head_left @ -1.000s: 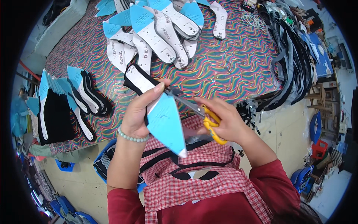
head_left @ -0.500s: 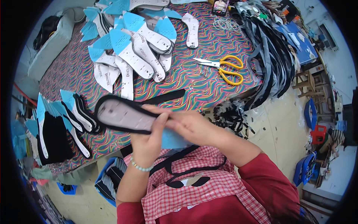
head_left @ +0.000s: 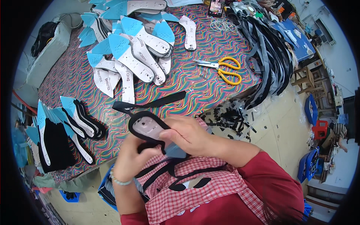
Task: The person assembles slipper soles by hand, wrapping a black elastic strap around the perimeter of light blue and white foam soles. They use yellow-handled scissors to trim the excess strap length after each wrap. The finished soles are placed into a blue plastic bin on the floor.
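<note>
My right hand [head_left: 189, 135] grips an insole-shaped piece [head_left: 148, 128], its thumb pressed on the pale face. The piece is tilted, with black edging round its rounded end and a blue tip [head_left: 175, 150] toward my apron. My left hand [head_left: 131, 159] is closed at the near edge, its thumb beside a black edging band [head_left: 145, 145]; its other fingertips are hidden. Just beyond, a black strip [head_left: 161, 100] lies on the patterned tablecloth [head_left: 210, 95].
Yellow-handled scissors [head_left: 221, 67] lie beyond my hands. A pile of white-and-blue pieces [head_left: 133, 60] spreads at the far left; black-edged ones [head_left: 80, 123] are stacked at the near left. Black strips [head_left: 268, 56] hang over the right edge, above scraps [head_left: 234, 120] on the floor.
The piece has moved right and nearer my body. My left hand has shifted left and down, away from the pale face. My right thumb now presses on that face.
</note>
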`<state>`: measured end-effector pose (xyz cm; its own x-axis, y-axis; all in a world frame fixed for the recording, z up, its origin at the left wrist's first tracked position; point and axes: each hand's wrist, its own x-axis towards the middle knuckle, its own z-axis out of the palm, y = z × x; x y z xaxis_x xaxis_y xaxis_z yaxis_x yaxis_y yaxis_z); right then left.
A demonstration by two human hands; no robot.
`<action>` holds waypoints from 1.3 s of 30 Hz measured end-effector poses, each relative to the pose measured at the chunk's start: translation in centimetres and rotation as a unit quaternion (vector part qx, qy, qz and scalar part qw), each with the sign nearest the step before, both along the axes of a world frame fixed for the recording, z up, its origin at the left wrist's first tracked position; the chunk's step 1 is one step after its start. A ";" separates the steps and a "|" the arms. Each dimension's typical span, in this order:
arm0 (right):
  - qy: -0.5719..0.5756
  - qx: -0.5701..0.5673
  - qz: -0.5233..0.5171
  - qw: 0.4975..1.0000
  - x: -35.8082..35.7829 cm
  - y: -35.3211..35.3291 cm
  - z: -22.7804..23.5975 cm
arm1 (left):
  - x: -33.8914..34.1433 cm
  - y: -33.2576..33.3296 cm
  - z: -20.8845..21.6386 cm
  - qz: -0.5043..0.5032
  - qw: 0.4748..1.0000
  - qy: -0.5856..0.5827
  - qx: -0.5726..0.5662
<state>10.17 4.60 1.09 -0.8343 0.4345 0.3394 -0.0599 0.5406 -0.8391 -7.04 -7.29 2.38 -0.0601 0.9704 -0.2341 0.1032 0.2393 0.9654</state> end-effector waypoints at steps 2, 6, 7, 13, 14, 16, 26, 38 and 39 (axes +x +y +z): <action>-0.046 -0.037 0.009 0.998 0.6 -0.5 -0.2 | 2.1 1.3 0.7 0.164 0.951 -0.195 0.177; -0.012 -0.171 0.008 0.985 0.0 -1.8 -3.0 | 4.2 2.8 0.4 0.208 0.910 -0.270 0.235; -0.027 -0.285 0.038 0.957 0.1 -1.5 -3.6 | 4.9 3.2 0.3 0.194 0.926 -0.211 0.247; 0.081 -0.673 0.452 0.580 0.4 -1.7 -5.0 | 3.3 4.1 3.9 -0.098 0.965 -0.240 0.043; 0.055 -0.571 0.380 0.726 0.9 -1.3 -4.0 | 2.4 3.6 4.9 -0.164 0.969 -0.156 0.102; -0.072 -0.290 0.196 0.934 0.6 0.4 -1.7 | 0.9 0.8 8.4 -0.195 0.941 0.062 0.269; -0.191 0.178 -0.101 0.960 -1.3 7.8 -5.1 | -14.7 -2.8 0.8 -0.056 0.697 0.715 0.021; -0.165 0.110 -0.043 0.979 1.9 7.5 2.2 | 2.9 7.7 -2.4 -0.001 0.982 0.150 0.114; -0.151 0.075 -0.042 0.985 3.3 7.6 3.2 | 3.1 7.1 -1.8 0.002 0.990 0.110 0.085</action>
<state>13.48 12.18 4.26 -0.8702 0.4703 0.1469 0.2302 0.6517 -0.7227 -3.91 -0.16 0.55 -0.0964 0.9942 -0.0482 0.3153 0.0764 0.9459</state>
